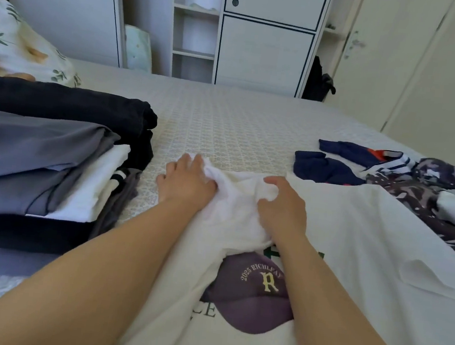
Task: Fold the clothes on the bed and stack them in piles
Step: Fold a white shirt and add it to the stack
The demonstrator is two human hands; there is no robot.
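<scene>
Both hands bunch the white T-shirt [355,228] mid-bed: left hand [188,185], right hand [281,206], fingers clamped on soft, light cloth; I'd grip its edges.

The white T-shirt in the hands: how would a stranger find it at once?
Start at the bed and look between the folded pile and the loose dark clothes. There, both hands grip the white T-shirt. Only it carries a purple cap print.

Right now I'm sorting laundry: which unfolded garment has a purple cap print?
The white T-shirt both hands grip; the navy garment and dark patterned one lack it.
</scene>
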